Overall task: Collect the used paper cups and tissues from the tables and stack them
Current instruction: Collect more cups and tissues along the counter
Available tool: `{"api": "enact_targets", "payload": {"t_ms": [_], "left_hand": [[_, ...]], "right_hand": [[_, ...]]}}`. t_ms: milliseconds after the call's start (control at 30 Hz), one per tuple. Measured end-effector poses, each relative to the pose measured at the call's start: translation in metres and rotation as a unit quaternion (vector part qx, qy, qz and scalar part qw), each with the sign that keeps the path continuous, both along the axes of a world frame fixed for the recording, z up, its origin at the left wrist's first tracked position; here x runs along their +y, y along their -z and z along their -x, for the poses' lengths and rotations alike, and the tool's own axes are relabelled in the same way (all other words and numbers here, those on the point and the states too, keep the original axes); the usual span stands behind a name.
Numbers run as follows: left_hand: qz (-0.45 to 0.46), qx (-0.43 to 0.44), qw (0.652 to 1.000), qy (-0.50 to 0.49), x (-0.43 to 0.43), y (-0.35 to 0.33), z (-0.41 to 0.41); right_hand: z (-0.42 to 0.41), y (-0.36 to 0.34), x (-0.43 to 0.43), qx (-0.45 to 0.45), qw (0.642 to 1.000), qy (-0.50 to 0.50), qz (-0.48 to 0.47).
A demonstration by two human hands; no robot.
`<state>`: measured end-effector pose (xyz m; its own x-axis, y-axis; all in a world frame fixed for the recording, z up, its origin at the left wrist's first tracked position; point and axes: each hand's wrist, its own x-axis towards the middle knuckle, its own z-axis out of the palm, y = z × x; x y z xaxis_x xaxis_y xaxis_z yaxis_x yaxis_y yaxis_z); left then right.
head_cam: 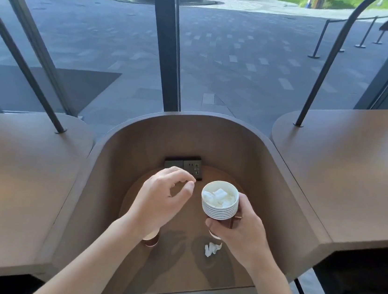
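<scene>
My right hand (239,230) grips a stack of several nested paper cups (219,207), white rims up, with crumpled white tissues (218,195) in the top cup. My left hand (162,199) hovers just left of the stack, fingers loosely curled, holding nothing. On the low round table (174,261) below, a crumpled tissue (211,248) lies under my right hand. A brown paper cup (151,238) stands partly hidden beneath my left wrist. Another cup (214,234) peeks out under my right hand.
A curved brown wall (214,134) surrounds the table, with a power socket panel (183,165) at its back. Wooden counters (12,185) stand left and right (343,177), each with a dark metal post. Glass windows are behind.
</scene>
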<state>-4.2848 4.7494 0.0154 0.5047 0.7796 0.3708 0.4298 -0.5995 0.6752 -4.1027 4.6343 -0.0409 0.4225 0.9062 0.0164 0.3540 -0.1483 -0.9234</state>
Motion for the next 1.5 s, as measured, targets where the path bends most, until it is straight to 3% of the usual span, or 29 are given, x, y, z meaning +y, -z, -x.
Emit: {"api": "enact_targets", "payload": {"t_ms": [133,367,567,667,800,1000,1133,1300,1500], "left_hand": [[0.018,0.068,0.998,-0.006,0.015,0.036,-0.007],[0.085,0.213,0.971,0.069,0.036,0.142,-0.049],[0.137,0.374,0.894,0.204,0.046,0.236,-0.088],[0.157,0.415,0.856,0.267,0.046,0.272,-0.096],[0.168,0.389,0.857,0.293,0.047,0.291,-0.104],[0.235,0.327,0.885,0.233,0.05,0.266,-0.104],[0.257,0.272,0.912,0.166,0.052,0.218,-0.105],[0.333,0.104,0.932,0.096,0.046,0.136,-0.093],[0.287,-0.018,0.954,0.086,0.028,0.046,-0.071]], "right_hand": [[-0.016,0.011,-0.001,0.001,1.0,0.027,0.009],[-0.037,0.049,0.008,0.009,0.994,0.082,0.072],[-0.047,0.095,0.016,0.028,0.981,0.129,0.142],[-0.048,0.114,0.013,0.038,0.975,0.149,0.159],[-0.048,0.127,0.008,0.052,0.968,0.182,0.167],[-0.047,0.124,0.004,0.075,0.964,0.206,0.151],[-0.048,0.105,0.004,0.071,0.969,0.194,0.138],[-0.045,0.071,0.005,0.048,0.98,0.162,0.107],[-0.035,0.028,0.007,0.037,0.99,0.118,0.061]]}}
